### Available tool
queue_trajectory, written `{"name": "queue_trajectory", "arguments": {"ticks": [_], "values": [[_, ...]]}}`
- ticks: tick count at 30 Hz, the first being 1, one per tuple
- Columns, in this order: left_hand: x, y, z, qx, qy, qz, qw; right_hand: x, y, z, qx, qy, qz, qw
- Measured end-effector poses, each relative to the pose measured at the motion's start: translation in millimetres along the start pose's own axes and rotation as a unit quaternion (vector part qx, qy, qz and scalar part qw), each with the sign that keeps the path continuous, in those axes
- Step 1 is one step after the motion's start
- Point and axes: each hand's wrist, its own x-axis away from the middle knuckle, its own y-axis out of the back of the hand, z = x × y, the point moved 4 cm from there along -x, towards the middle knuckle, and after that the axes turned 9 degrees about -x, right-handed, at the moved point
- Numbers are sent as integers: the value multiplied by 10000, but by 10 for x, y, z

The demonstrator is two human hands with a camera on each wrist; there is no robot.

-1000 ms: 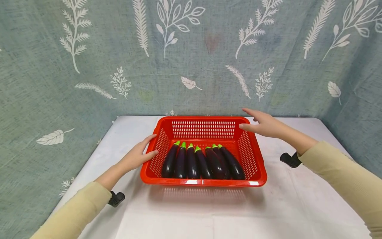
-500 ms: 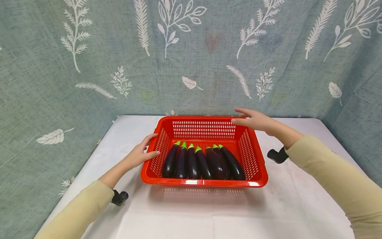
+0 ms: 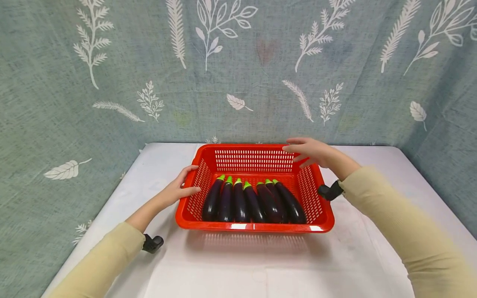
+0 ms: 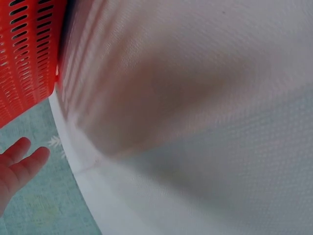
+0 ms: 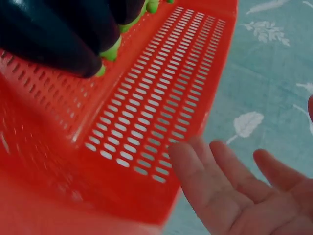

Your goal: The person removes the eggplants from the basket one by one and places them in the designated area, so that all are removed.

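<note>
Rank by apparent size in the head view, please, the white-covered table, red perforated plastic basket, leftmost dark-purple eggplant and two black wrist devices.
1. Table
2. Basket
3. Eggplant
4. Left wrist device and right wrist device: too alike to rank.

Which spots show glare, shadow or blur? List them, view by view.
Head: white glare along the front of the basket, small glints on the eggplants, soft shadow on the cloth by the basket. Left wrist: broad soft shadows across the cloth. Right wrist: dim overall, nearest part of the basket blurred, eggplants nearly black.
</note>
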Motion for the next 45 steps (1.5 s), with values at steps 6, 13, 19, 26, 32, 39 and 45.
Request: {"name": "queue_trajectory", "arguments": {"ticks": [6,13,19,26,32,39,45], "values": [[28,15,-2,-17,32,7,10000,-134,-74,-93,-448,-299,218,9983],[53,26,4,-75,88,-46,9999,-281,-149,-225,-910,-727,267,9928],[43,16,6,-54,60,-50,10000,-344,-200,-331,-1075,-1052,32,9886],[2,9,1,-101,41,-35,9999,-348,-296,-456,-868,-1373,-374,9860],[0,9,6,-110,40,-39,9999,-380,-384,-553,-445,-1612,-419,9850],[34,2,7,-73,76,-33,9999,-416,-491,-637,-73,-1783,-379,9832],[36,6,1,-112,61,-50,9999,-409,-522,-675,103,-1939,-367,9803]]}}
